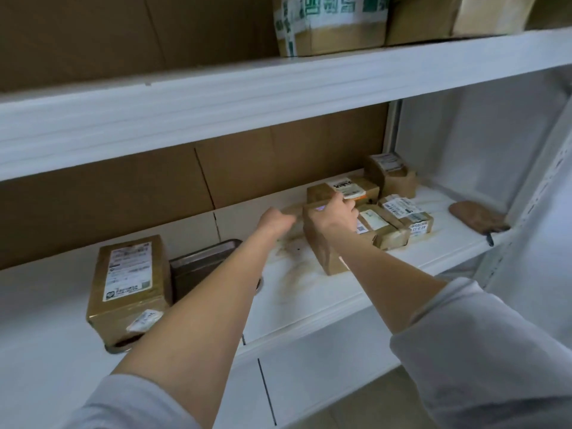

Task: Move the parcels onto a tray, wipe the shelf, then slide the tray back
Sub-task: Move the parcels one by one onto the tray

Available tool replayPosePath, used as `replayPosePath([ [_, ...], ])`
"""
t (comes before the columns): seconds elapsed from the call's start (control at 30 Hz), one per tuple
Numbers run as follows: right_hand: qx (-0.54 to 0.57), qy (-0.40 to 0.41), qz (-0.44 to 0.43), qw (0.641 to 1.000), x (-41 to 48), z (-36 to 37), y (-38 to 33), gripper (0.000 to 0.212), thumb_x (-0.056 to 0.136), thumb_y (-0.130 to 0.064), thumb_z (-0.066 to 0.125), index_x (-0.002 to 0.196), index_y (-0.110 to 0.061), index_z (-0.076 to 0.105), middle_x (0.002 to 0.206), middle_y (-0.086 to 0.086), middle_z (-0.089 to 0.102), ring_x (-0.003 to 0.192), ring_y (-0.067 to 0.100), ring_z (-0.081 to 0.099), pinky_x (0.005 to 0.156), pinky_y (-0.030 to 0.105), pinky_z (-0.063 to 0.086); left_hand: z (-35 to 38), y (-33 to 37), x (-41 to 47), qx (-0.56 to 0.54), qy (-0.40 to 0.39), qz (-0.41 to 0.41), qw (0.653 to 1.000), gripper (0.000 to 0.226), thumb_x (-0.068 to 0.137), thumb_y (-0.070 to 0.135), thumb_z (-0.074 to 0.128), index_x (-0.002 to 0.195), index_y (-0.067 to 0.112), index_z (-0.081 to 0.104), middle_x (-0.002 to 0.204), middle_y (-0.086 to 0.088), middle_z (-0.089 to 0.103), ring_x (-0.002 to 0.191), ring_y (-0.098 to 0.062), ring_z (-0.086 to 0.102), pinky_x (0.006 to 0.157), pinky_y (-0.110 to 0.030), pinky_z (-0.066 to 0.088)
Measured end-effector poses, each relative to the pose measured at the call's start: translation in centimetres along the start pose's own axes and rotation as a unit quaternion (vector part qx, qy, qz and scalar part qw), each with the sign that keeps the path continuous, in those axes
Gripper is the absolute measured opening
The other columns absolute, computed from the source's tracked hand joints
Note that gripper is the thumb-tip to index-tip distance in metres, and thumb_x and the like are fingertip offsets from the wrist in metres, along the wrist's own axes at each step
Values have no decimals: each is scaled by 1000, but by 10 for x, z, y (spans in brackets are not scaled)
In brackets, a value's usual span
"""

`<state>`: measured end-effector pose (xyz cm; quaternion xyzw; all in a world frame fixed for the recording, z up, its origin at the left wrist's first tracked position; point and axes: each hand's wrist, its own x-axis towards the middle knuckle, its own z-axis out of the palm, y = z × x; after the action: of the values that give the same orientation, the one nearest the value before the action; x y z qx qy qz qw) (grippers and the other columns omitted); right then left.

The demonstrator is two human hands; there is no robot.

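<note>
Grip: right hand (335, 213) clasps the top of a standing parcel (322, 249), centre frame; left hand (275, 222) is curled beside it, hold unclear.
Tray (207, 250): lower left, one box (130, 283) aboard.
Advice: lift clear, carry left, set down beside that box.
Behind: other parcels (399, 218) wait, centre right.

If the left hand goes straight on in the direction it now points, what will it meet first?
Probably the upright parcel that the right hand grips; the left hand is close to its edge. Depth is unclear: if it passes behind, the cardboard back wall comes next.
</note>
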<state>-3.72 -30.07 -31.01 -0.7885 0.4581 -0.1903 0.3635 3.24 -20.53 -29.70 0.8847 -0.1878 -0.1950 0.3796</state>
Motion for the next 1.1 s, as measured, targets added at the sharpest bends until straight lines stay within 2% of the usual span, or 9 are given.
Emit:
replayPosePath([
  [0.1,-17,10,16,1000,18,-18,25,68,88,-36,61,143,-13,29,146,14,29,135,33,29,108,42,31,26,13,-4,-49,-34,-15,998,34,90,26,57,117,8,48,109,-7,49,101,-27,52,86,-31,44],
  [0.17,-30,-12,29,999,27,-26,39,74,87,-38,63,146,-12,26,149,14,28,139,32,26,110,42,30,42,18,-5,-81,-60,-29,994,40,90,24,58,125,10,46,109,-4,44,98,-22,44,86,-30,41],
  [0.37,-25,-82,60,995,42,-15,61,75,80,-41,70,140,-11,36,140,14,41,128,32,42,103,45,42,65,18,-3,-151,-80,-58,984,38,92,17,56,127,12,46,131,-8,48,118,-21,44,100,-31,39],
  [0.43,-28,-80,65,994,44,-11,62,77,80,-41,70,142,-12,33,140,14,40,128,32,42,103,46,42,66,16,0,-166,-82,-71,980,37,92,15,55,128,12,45,126,-7,48,126,-22,43,105,-33,37],
  [0.63,16,-89,102,991,48,0,56,76,77,-44,72,139,-12,40,141,15,41,122,32,48,94,41,45,65,7,15,-201,-121,-85,968,33,90,10,57,123,9,58,105,-6,65,97,-22,61,97,-37,51],
  [0.73,44,-82,100,991,48,3,51,72,79,-40,72,138,-13,40,138,13,46,119,31,52,82,36,44,59,3,23,-193,-91,-77,974,32,86,8,61,118,10,60,107,-9,67,93,-24,63,88,-37,54],
  [0.8,90,-80,93,988,49,3,46,71,80,-33,72,138,-14,35,135,12,49,118,30,52,86,38,45,50,1,28,-202,-60,-71,975,34,83,6,63,116,8,60,112,-10,68,93,-25,64,80,-35,54],
  [0.9,148,-69,69,984,47,2,35,72,77,-24,73,137,-14,35,129,9,56,115,29,56,95,43,49,35,2,30,-218,-42,-43,974,32,83,5,65,116,8,63,112,-9,69,100,-25,65,90,-37,53],
  [1.1,219,-68,31,973,34,9,13,80,75,-8,69,142,-25,29,129,5,55,113,25,56,83,39,53,10,-2,34,-164,28,38,985,28,80,11,70,107,17,69,110,-3,71,99,-22,67,93,-40,54],
])
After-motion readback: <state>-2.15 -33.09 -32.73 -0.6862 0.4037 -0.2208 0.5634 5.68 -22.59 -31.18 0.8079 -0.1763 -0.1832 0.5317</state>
